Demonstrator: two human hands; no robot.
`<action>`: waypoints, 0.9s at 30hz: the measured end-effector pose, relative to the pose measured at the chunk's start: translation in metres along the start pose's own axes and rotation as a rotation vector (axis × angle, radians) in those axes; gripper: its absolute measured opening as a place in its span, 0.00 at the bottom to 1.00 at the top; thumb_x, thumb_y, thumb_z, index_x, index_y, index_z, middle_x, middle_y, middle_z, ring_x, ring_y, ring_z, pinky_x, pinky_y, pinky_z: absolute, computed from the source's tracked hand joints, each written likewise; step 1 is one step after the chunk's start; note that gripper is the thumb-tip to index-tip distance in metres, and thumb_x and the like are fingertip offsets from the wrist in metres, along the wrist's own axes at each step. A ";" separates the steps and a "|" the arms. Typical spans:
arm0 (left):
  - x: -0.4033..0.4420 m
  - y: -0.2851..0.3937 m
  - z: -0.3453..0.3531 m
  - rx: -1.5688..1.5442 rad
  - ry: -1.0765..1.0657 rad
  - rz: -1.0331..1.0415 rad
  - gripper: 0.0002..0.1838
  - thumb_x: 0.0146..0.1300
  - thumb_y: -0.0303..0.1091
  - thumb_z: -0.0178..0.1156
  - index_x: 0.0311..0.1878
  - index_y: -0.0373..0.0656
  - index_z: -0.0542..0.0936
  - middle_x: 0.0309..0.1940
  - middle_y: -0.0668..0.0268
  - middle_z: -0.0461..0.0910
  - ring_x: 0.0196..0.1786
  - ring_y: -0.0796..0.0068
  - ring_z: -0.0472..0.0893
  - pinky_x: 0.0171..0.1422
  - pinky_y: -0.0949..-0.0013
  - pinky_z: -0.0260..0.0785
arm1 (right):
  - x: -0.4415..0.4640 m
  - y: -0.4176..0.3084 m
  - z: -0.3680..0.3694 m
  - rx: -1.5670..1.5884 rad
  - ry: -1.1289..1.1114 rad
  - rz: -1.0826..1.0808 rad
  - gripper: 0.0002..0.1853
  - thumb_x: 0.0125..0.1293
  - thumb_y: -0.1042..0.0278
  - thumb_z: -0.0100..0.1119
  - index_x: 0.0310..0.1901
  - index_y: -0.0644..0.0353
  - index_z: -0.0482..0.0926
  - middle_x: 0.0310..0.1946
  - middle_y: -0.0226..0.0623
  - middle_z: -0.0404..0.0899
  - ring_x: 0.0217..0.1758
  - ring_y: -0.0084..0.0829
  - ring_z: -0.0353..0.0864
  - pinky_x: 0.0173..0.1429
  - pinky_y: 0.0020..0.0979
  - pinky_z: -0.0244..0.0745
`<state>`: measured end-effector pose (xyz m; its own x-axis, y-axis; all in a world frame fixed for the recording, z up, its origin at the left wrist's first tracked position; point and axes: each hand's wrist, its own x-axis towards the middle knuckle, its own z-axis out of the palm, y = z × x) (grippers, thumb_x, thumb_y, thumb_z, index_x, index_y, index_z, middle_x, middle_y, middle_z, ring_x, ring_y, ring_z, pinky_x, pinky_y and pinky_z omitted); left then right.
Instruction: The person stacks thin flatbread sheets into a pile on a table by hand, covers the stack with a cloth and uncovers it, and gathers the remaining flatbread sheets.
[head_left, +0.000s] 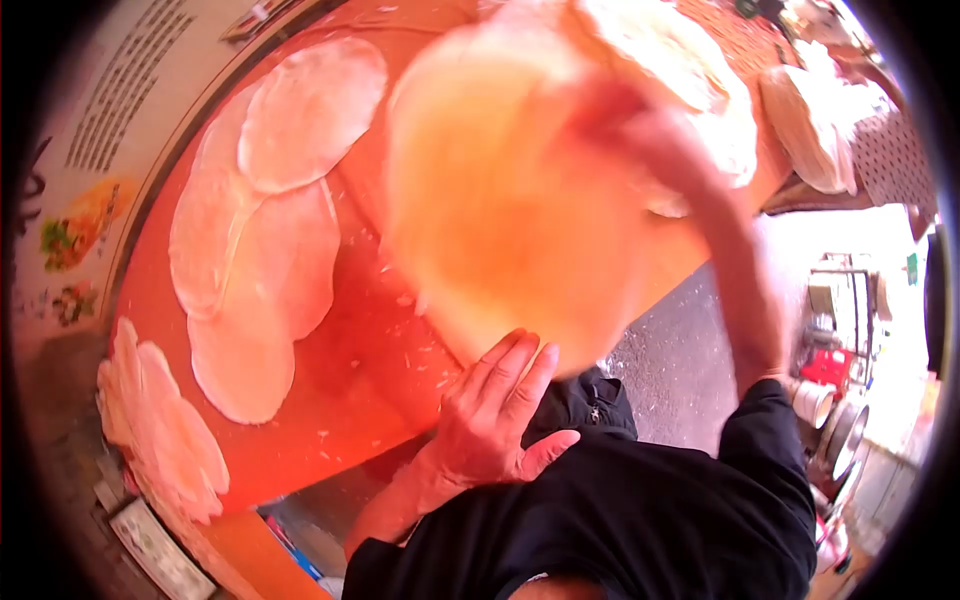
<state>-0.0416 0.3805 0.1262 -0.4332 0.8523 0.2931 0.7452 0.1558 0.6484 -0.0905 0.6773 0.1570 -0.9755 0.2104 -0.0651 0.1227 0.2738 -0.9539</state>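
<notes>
- Tabletop in bright orange-red (370,350) fills much of the view, running from the lower left to the top.
- Person's black short-sleeved top (590,520), seen from above, at the bottom, beside the near table edge.
- Large, pale yellow-orange, rounded, dough-like sheet (500,210), blurred, at the centre; its near end reaches the left hand's fingertips.
- Overlapping group of pale, thin, oval sheets (265,250) lying flat on the table's left side.
- Pale, wrinkled sheets (680,55) at the upper right, partly behind the right forearm.
- Layered pale sheets with uneven edges (165,430) at the table's lower-left edge.
- Right hand (605,120), a reddish blur at the upper right part of the large sheet; whether its fingers grasp or merely touch cannot be told.
- Left hand (498,410), back upward, fingers extended close together, thumb spread away, unclenched; fingertips meet or overlap the large sheet's near edge, exact contact unclear.
- Small white scraps (421,302) dotted across the tabletop.
</notes>
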 end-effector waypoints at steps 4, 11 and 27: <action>-0.020 -0.032 -0.001 0.064 0.063 -0.166 0.33 0.60 0.43 0.69 0.63 0.29 0.74 0.54 0.46 0.79 0.54 0.44 0.81 0.57 0.52 0.76 | 0.038 -0.095 -0.116 -0.669 0.206 -0.615 0.09 0.65 0.79 0.57 0.42 0.65 0.87 0.38 0.35 0.89 0.28 0.24 0.87 0.30 0.26 0.79; -0.088 -0.140 -0.019 0.230 0.113 -0.666 0.25 0.59 0.32 0.67 0.61 0.36 0.77 0.54 0.49 0.80 0.54 0.49 0.81 0.57 0.55 0.75 | 0.078 -0.082 -0.176 -1.632 0.559 -0.509 0.19 0.65 0.70 0.63 0.58 0.60 0.80 0.46 0.47 0.87 0.43 0.43 0.88 0.44 0.38 0.83; -0.139 -0.434 -0.185 0.994 0.350 -0.748 0.28 0.57 0.29 0.62 0.63 0.35 0.74 0.58 0.49 0.76 0.61 0.45 0.76 0.66 0.52 0.70 | 0.107 0.106 0.144 0.224 -0.152 0.441 0.24 0.68 0.57 0.66 0.56 0.68 0.78 0.40 0.35 0.82 0.43 0.33 0.83 0.48 0.33 0.81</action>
<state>-0.3987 0.1018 -0.0659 -0.9028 0.2453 0.3533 0.2551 0.9667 -0.0192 -0.2086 0.5937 0.0070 -0.8573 0.1167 -0.5014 0.5026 -0.0212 -0.8643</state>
